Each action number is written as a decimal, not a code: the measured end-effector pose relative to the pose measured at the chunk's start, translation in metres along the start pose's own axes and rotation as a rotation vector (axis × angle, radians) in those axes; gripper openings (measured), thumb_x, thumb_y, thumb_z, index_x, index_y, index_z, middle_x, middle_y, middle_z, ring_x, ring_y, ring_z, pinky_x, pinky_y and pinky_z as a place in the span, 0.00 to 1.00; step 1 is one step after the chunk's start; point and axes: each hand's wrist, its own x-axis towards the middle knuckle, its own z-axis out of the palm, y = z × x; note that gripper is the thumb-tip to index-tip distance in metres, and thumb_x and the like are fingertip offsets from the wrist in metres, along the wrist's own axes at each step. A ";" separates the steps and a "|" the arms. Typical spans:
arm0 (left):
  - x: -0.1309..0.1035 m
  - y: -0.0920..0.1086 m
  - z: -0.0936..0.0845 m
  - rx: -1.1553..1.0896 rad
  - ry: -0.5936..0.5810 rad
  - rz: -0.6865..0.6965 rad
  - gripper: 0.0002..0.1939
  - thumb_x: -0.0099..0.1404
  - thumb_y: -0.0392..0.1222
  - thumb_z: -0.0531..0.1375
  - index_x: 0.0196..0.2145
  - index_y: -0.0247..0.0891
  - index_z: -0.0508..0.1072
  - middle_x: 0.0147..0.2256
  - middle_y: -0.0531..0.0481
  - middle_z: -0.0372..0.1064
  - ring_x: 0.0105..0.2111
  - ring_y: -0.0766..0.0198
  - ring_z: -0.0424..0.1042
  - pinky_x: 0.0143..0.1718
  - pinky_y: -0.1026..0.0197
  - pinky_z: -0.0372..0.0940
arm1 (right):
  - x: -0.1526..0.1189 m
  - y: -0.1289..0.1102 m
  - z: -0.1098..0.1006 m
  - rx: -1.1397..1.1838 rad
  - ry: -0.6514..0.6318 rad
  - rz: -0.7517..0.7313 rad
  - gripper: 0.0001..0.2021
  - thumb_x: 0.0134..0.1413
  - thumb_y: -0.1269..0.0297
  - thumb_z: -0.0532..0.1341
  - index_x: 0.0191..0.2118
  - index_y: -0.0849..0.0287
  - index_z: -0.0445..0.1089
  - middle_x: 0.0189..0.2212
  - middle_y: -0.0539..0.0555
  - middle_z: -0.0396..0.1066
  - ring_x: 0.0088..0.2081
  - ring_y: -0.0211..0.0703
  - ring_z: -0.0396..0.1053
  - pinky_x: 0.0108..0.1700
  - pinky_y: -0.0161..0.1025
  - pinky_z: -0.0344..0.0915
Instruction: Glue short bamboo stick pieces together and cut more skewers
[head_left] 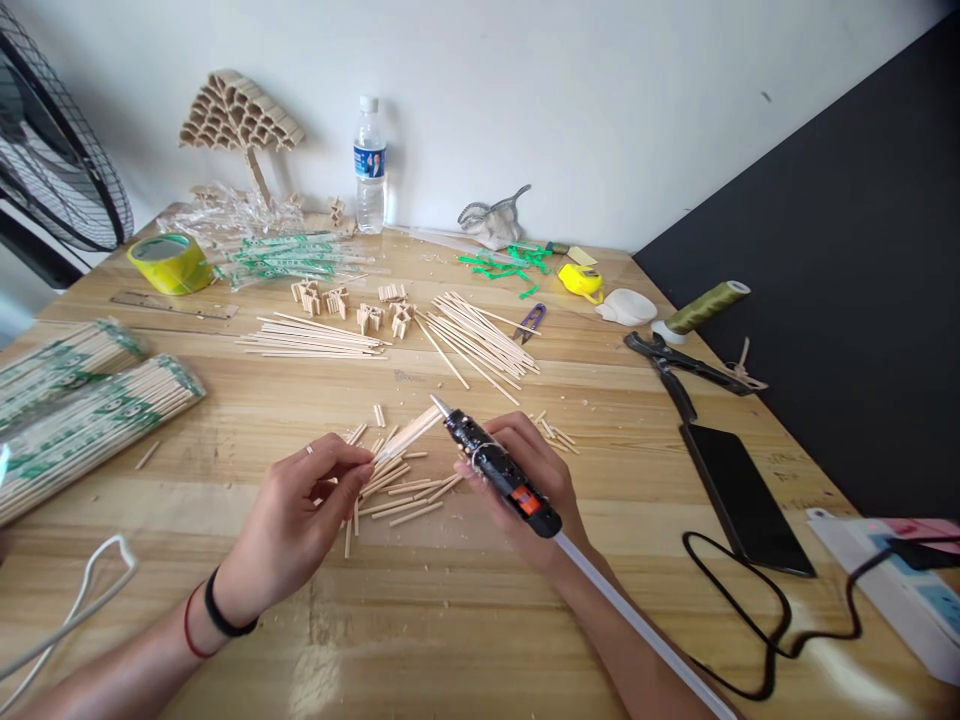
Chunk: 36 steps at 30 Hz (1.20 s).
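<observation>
My left hand (307, 500) pinches the near end of a flat, pale wooden strip (409, 432) between thumb and fingertips. The strip slants up toward the right. My right hand (529, 475) is wrapped around a black hot glue gun (495, 465) with an orange patch, a long translucent glue stick (637, 622) trailing from its rear. The gun's metal nozzle is at the strip's far end; whether it touches cannot be seen. Beneath the strip lies a pile of short cut wooden sticks (412, 490). Longer wooden sticks (484, 340) lie beyond, beside small glued stick pieces (370, 318).
Packs of sticks (112, 420) and yellow tape (171, 264) lie left. A tree-shaped stick model (238, 115) and water bottle (370, 170) stand by the wall. On the right are cutting pliers (675, 365), a phone (742, 495), a black cable (776, 610) and a power strip (892, 590).
</observation>
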 end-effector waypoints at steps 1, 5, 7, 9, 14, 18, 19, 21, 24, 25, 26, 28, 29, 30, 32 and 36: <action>0.000 0.000 0.000 0.003 0.015 0.002 0.07 0.73 0.41 0.62 0.37 0.39 0.79 0.28 0.53 0.73 0.25 0.69 0.71 0.24 0.70 0.65 | 0.000 0.000 -0.001 -0.020 0.013 0.006 0.10 0.62 0.74 0.67 0.37 0.54 0.66 0.36 0.52 0.67 0.36 0.42 0.70 0.38 0.38 0.67; 0.001 -0.003 -0.001 0.014 0.068 0.001 0.06 0.72 0.42 0.63 0.38 0.40 0.80 0.32 0.52 0.75 0.28 0.68 0.74 0.28 0.69 0.69 | 0.001 -0.001 -0.003 -0.063 0.068 -0.013 0.10 0.62 0.75 0.66 0.36 0.54 0.65 0.35 0.51 0.67 0.35 0.42 0.69 0.38 0.39 0.67; 0.001 -0.004 -0.001 0.013 0.076 -0.001 0.06 0.72 0.42 0.64 0.38 0.40 0.80 0.32 0.52 0.76 0.29 0.67 0.74 0.28 0.69 0.70 | 0.000 -0.002 -0.003 -0.056 0.076 -0.034 0.11 0.62 0.75 0.66 0.36 0.54 0.65 0.35 0.51 0.67 0.35 0.42 0.69 0.37 0.39 0.67; 0.000 -0.004 -0.001 0.011 0.075 0.001 0.06 0.72 0.42 0.64 0.38 0.40 0.80 0.32 0.52 0.76 0.29 0.67 0.74 0.28 0.69 0.71 | -0.001 -0.002 -0.001 -0.032 0.050 -0.050 0.10 0.62 0.75 0.66 0.36 0.54 0.66 0.36 0.52 0.67 0.36 0.43 0.69 0.38 0.39 0.67; 0.000 -0.004 -0.001 0.007 0.073 0.010 0.05 0.72 0.42 0.64 0.38 0.40 0.80 0.33 0.52 0.76 0.30 0.67 0.76 0.30 0.69 0.72 | -0.004 0.003 0.003 -0.002 -0.006 -0.043 0.11 0.61 0.75 0.68 0.38 0.54 0.66 0.37 0.52 0.68 0.37 0.44 0.70 0.38 0.40 0.68; 0.000 -0.004 -0.001 0.012 0.069 0.011 0.05 0.72 0.42 0.64 0.37 0.40 0.79 0.32 0.52 0.76 0.29 0.67 0.75 0.30 0.68 0.70 | -0.004 0.004 0.007 0.027 -0.016 -0.052 0.11 0.61 0.73 0.68 0.38 0.53 0.66 0.36 0.52 0.67 0.36 0.45 0.69 0.37 0.39 0.68; 0.000 -0.004 -0.001 0.012 0.064 0.008 0.05 0.72 0.42 0.64 0.37 0.40 0.79 0.31 0.53 0.75 0.29 0.67 0.74 0.29 0.68 0.69 | -0.003 0.003 0.008 0.037 -0.026 -0.053 0.11 0.62 0.73 0.68 0.38 0.53 0.65 0.36 0.52 0.66 0.36 0.44 0.69 0.37 0.39 0.68; 0.000 -0.005 0.000 0.009 0.054 0.002 0.06 0.72 0.42 0.64 0.37 0.40 0.78 0.30 0.53 0.74 0.27 0.68 0.72 0.27 0.67 0.66 | -0.003 0.001 0.010 0.065 -0.069 -0.051 0.11 0.63 0.74 0.67 0.37 0.53 0.64 0.36 0.52 0.65 0.36 0.43 0.68 0.37 0.38 0.67; 0.001 -0.005 0.001 0.006 0.043 -0.009 0.06 0.72 0.43 0.63 0.37 0.40 0.78 0.29 0.54 0.72 0.26 0.68 0.69 0.26 0.67 0.63 | -0.006 -0.001 0.014 0.124 -0.172 -0.051 0.12 0.63 0.76 0.66 0.37 0.53 0.63 0.37 0.52 0.65 0.36 0.42 0.68 0.38 0.37 0.67; 0.001 -0.006 0.001 0.008 0.042 -0.013 0.06 0.72 0.43 0.63 0.37 0.40 0.78 0.29 0.54 0.72 0.26 0.68 0.68 0.25 0.66 0.62 | -0.007 -0.001 0.016 0.140 -0.196 -0.055 0.12 0.63 0.76 0.65 0.37 0.53 0.62 0.37 0.52 0.65 0.37 0.42 0.67 0.39 0.37 0.67; 0.001 -0.006 0.002 0.011 0.039 -0.019 0.07 0.72 0.44 0.63 0.37 0.40 0.78 0.28 0.53 0.72 0.26 0.67 0.68 0.25 0.66 0.62 | -0.008 -0.001 0.017 0.149 -0.215 -0.057 0.12 0.62 0.77 0.65 0.38 0.53 0.62 0.37 0.52 0.65 0.37 0.42 0.67 0.39 0.37 0.67; 0.001 -0.007 0.002 0.017 0.027 -0.042 0.08 0.73 0.45 0.62 0.38 0.40 0.77 0.29 0.53 0.72 0.26 0.66 0.67 0.26 0.65 0.62 | -0.010 0.000 0.018 0.154 -0.234 -0.058 0.13 0.61 0.79 0.64 0.38 0.53 0.61 0.38 0.52 0.65 0.37 0.42 0.67 0.39 0.36 0.66; 0.001 -0.007 0.001 0.018 0.019 -0.056 0.09 0.73 0.46 0.62 0.39 0.40 0.77 0.29 0.53 0.72 0.26 0.66 0.67 0.26 0.65 0.62 | -0.011 0.001 0.019 0.150 -0.229 -0.059 0.13 0.61 0.80 0.63 0.38 0.53 0.61 0.38 0.52 0.64 0.37 0.42 0.67 0.39 0.36 0.66; 0.000 -0.007 0.001 0.018 0.008 -0.071 0.10 0.74 0.47 0.61 0.39 0.40 0.76 0.30 0.52 0.72 0.27 0.65 0.67 0.26 0.65 0.62 | -0.011 0.001 0.018 0.142 -0.215 -0.057 0.13 0.60 0.80 0.62 0.38 0.53 0.62 0.38 0.52 0.64 0.37 0.41 0.67 0.39 0.36 0.66; 0.000 -0.005 0.000 0.024 -0.031 -0.093 0.11 0.75 0.49 0.60 0.40 0.40 0.76 0.30 0.52 0.71 0.27 0.65 0.67 0.26 0.65 0.62 | -0.010 0.003 0.017 0.110 -0.152 -0.046 0.12 0.61 0.80 0.61 0.38 0.53 0.62 0.38 0.52 0.65 0.37 0.41 0.68 0.39 0.36 0.66; 0.003 0.003 -0.002 0.073 -0.102 -0.047 0.13 0.77 0.48 0.57 0.39 0.40 0.77 0.31 0.52 0.71 0.28 0.65 0.67 0.27 0.65 0.61 | -0.006 0.007 0.013 0.033 0.008 -0.049 0.11 0.62 0.73 0.67 0.36 0.53 0.64 0.37 0.51 0.65 0.35 0.41 0.68 0.37 0.36 0.66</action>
